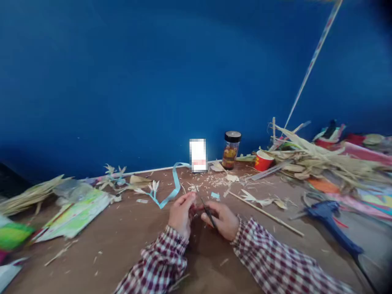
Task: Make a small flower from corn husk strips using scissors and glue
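My left hand (180,212) is closed in a pinch on a small reddish piece (192,212) that is too blurred to name. My right hand (223,218) is closed around small dark scissors (208,213), whose blades point up and left toward the piece. Both hands meet low over the brown table (128,241), near its middle. Checked red and white sleeves cover both forearms.
A light blue ribbon (171,192) lies just beyond my hands. Behind stand a black-lidded jar (231,150), a red cup (263,160) and a heap of dry straw (318,161). A blue glue gun (330,220) and a thin stick (266,213) lie right. Papers (73,216) lie left.
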`<state>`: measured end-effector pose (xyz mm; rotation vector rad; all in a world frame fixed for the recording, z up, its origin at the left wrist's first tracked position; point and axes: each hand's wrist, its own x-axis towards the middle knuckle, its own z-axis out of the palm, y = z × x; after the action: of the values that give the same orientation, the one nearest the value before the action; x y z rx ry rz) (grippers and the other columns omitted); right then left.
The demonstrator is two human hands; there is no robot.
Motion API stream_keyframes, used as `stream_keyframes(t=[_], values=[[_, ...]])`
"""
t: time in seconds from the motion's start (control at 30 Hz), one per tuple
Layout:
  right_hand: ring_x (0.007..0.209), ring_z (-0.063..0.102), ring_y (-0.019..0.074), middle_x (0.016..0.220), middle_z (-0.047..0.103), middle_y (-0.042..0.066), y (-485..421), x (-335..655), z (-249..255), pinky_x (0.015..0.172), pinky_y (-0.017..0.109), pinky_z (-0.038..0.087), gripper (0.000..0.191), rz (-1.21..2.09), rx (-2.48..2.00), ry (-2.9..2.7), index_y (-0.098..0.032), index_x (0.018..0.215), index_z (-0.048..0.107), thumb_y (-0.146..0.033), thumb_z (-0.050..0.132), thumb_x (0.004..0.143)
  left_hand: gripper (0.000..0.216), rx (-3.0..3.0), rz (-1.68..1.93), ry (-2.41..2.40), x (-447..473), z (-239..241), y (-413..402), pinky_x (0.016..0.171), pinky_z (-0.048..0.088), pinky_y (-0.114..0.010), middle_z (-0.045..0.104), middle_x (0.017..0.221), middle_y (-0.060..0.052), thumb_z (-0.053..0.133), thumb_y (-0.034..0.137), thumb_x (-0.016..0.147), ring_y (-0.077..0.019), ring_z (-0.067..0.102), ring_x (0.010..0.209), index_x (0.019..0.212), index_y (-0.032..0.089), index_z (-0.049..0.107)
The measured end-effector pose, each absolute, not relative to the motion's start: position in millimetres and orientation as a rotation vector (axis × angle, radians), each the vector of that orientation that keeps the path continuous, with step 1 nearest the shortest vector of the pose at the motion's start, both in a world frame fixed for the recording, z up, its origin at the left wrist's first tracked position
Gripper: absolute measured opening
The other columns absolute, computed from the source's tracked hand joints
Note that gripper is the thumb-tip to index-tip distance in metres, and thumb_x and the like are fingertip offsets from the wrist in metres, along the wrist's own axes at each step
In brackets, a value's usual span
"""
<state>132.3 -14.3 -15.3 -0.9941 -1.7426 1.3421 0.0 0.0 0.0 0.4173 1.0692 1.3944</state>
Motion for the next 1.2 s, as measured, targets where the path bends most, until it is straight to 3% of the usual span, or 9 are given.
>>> stream_keyframes(t=[0.23,1.2], values=[[0.052,0.043,0.0083,0.062,0.048,-0.003,-12.6,133.0,-26.6,0.047,0.019,0.036,0.029,1.344,-0.985,-1.736,-0.017,0.099,0.055,-0.037,0.050,0.078,0.009,0.424,1.377,1.048,1.2,0.5,-1.4,0.046,0.049,-0.019,0.051,0.051,0.005,0.061,0.011,0.068,-0.0054,0.049,0.041,0.077,0.011,0.059],[0.046,0.039,0.0073,0.056,0.045,-0.004,-12.7,132.7,-25.9,0.045,0.020,0.036,0.031,1.422,-0.979,-1.700,-0.017,0.099,0.055,-0.039,0.053,0.076,0.011,0.467,1.363,1.053,2.3,3.2,-4.6,0.047,0.049,-0.021,0.050,0.048,0.005,0.063,0.013,0.064,-0.0054,0.046,0.040,0.074,0.011,0.059]])
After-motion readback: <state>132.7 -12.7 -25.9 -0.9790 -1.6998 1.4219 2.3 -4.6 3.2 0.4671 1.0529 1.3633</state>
